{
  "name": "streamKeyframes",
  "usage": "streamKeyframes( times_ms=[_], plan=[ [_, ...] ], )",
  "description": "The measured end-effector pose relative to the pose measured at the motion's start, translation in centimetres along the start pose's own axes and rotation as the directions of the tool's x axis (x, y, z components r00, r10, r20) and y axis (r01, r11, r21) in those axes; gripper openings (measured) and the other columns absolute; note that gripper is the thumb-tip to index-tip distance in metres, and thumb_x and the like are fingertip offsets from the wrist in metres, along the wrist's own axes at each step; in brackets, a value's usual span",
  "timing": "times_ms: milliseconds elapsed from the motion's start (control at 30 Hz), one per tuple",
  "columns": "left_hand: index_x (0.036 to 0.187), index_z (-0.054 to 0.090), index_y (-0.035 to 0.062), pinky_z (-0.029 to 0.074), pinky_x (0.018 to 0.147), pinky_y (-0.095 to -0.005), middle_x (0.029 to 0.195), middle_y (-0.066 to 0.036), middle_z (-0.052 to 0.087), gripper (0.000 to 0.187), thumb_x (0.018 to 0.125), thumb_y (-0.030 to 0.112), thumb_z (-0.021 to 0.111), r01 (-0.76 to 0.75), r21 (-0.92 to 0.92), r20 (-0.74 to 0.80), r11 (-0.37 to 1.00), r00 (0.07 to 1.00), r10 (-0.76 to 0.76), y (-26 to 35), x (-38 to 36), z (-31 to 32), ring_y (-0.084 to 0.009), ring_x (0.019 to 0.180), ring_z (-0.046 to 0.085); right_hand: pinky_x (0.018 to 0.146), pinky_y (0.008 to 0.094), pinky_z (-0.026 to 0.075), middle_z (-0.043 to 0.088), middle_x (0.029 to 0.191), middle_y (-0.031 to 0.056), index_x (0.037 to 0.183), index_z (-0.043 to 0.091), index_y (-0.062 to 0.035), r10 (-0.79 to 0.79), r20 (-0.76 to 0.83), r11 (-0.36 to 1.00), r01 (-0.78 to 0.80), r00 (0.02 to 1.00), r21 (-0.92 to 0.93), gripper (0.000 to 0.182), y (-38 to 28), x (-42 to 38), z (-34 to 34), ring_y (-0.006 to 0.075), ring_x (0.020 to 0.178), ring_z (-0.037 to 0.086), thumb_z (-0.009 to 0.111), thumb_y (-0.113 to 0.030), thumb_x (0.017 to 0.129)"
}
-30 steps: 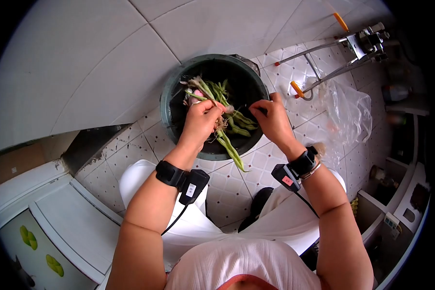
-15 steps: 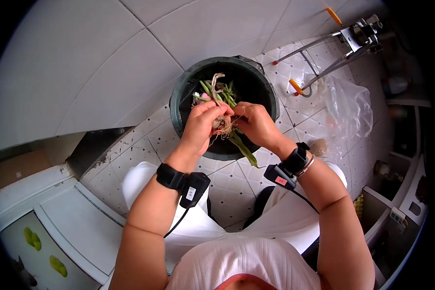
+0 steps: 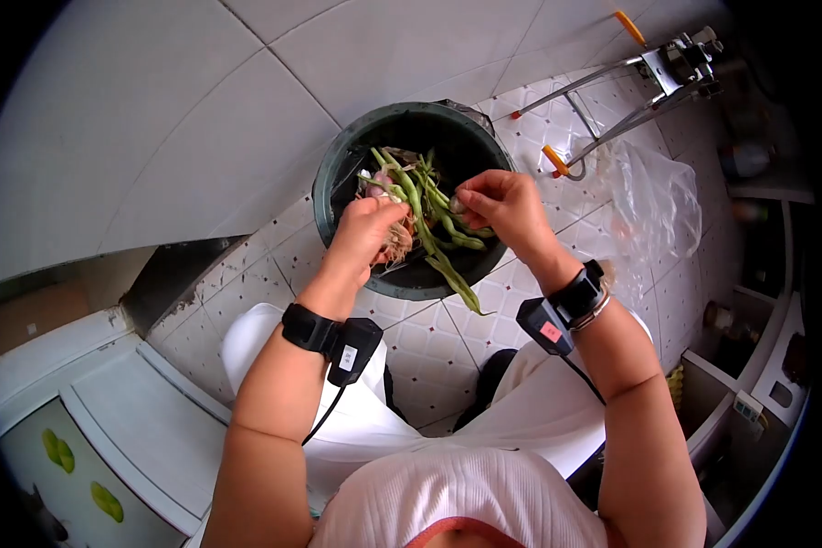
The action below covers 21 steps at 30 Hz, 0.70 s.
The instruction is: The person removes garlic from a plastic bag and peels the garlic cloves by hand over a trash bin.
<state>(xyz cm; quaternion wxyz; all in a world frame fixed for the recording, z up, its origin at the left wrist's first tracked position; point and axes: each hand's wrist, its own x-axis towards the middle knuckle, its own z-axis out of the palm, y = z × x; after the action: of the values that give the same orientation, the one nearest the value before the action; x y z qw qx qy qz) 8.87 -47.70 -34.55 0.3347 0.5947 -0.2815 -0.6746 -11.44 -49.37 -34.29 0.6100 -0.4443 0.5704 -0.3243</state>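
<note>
A dark green round bin (image 3: 331,169) stands on the tiled floor, with long green stalks (image 3: 412,196) and pinkish-white bulb pieces (image 3: 377,184) inside. Over its left part, my left hand (image 3: 366,233) is closed on a bulb with dry brown roots (image 3: 398,241). My right hand (image 3: 506,207) pinches a small, pale, rounded piece (image 3: 458,205) over the right part of the bin. The two hands are apart, with the stalks between them. One green leaf (image 3: 457,282) hangs over the near rim.
A metal folding frame (image 3: 612,133) with orange handles stands at the upper right, beside a clear plastic bag (image 3: 653,201) on the floor. A tiled wall (image 3: 192,119) rises behind and left of the bin. Shelves (image 3: 749,356) line the far right.
My hands have moved apart, the left one leftward with the rooted bulb and the right one rightward with the small piece. More of the green stalks between them is visible.
</note>
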Motion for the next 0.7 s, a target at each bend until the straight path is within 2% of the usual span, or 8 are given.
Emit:
streamKeyframes(
  times_ms=[33,67,133,200,300,400,567,700],
  plan=[
    [0.078,0.063,0.0013,0.036,0.046,-0.0198,0.065,0.0,0.057,0.018,0.084,0.017,0.057,-0.084,0.085,0.06,0.993,0.995,0.079,-1.1,0.6,-0.2,-0.0067,0.053,0.05,0.057,0.0202,0.051,0.064,0.079,0.0059,0.091,0.062,0.0028,0.06,0.05,0.989,-0.066,0.997,0.13,0.009,-0.4,-0.1,0.1,0.0095,0.065,0.061,0.057,-0.004,0.087],
    [0.078,0.063,0.0013,0.036,0.046,-0.0198,0.065,0.0,0.057,0.018,0.084,0.017,0.057,-0.081,0.085,0.06,0.993,0.995,0.076,-0.8,0.3,0.1,-0.0067,0.053,0.05,0.057,0.0202,0.051,0.064,0.079,0.0059,0.091,0.062,0.0028,0.063,0.05,0.989,-0.069,0.997,0.131,0.009,-0.2,-0.1,0.2,0.0095,0.065,0.061,0.057,-0.004,0.087],
    [0.084,0.065,-0.0024,0.041,0.055,-0.0222,0.068,-0.003,0.062,0.022,0.08,0.019,0.062,-0.309,0.366,0.075,0.878,0.95,0.303,-0.2,-0.6,0.7,-0.0076,0.06,0.055,0.063,0.0187,0.05,0.063,0.083,0.0033,0.097,0.062,-0.0009,0.143,0.176,0.874,-0.207,0.974,0.439,0.012,0.2,0.0,0.4,0.0082,0.069,0.059,0.057,-0.008,0.088],
    [0.085,0.065,-0.0026,0.043,0.058,-0.0224,0.067,-0.003,0.062,0.02,0.082,0.016,0.062,-0.328,0.331,0.13,0.885,0.944,0.302,0.1,-1.2,1.3,-0.007,0.062,0.054,0.064,0.0182,0.05,0.063,0.084,0.0029,0.098,0.062,-0.0014,0.114,0.202,0.861,-0.198,0.973,0.469,0.012,0.4,0.0,0.8,0.0078,0.07,0.059,0.057,-0.007,0.088],
    [0.083,0.064,-0.0035,0.039,0.052,-0.0221,0.064,0.0,0.059,0.015,0.083,0.011,0.061,-0.486,0.268,0.223,0.832,0.871,0.437,-0.3,-1.1,1.5,-0.0048,0.058,0.049,0.064,0.0184,0.049,0.063,0.085,0.0036,0.097,0.061,-0.001,0.082,0.236,0.833,-0.197,0.968,0.517,0.011,0.4,-0.1,1.4,0.0084,0.072,0.059,0.058,-0.006,0.087],
    [0.082,0.064,-0.0037,0.036,0.05,-0.0207,0.063,0.001,0.058,0.015,0.084,0.011,0.06,-0.471,0.248,0.173,0.847,0.881,0.439,-0.4,-1.2,1.6,-0.0031,0.056,0.046,0.063,0.0192,0.049,0.063,0.085,0.0047,0.094,0.061,-0.0007,0.066,0.243,0.818,-0.192,0.968,0.543,0.009,0.3,-0.2,1.7,0.0092,0.071,0.059,0.06,-0.005,0.086],
    [0.082,0.064,-0.0037,0.032,0.048,-0.0193,0.061,0.002,0.055,0.016,0.085,0.011,0.058,-0.42,0.219,0.183,0.881,0.904,0.385,-0.8,-1.2,1.2,-0.0012,0.054,0.043,0.062,0.0194,0.048,0.064,0.083,0.0047,0.089,0.062,-0.0009,0.017,0.242,0.821,-0.152,0.97,0.55,0.006,0.8,-0.1,1.7,0.0089,0.069,0.059,0.061,-0.005,0.084],
    [0.081,0.064,-0.0038,0.032,0.047,-0.0193,0.058,0.004,0.053,0.016,0.084,0.009,0.057,-0.357,0.14,0.187,0.923,0.925,0.33,-0.7,-1.5,1.2,-0.0012,0.053,0.041,0.063,0.019,0.049,0.063,0.079,0.0036,0.088,0.06,-0.0021,-0.037,0.245,0.889,-0.08,0.969,0.452,0.005,0.6,-0.2,1.7,0.0079,0.067,0.058,0.061,-0.005,0.085]
  ],
)
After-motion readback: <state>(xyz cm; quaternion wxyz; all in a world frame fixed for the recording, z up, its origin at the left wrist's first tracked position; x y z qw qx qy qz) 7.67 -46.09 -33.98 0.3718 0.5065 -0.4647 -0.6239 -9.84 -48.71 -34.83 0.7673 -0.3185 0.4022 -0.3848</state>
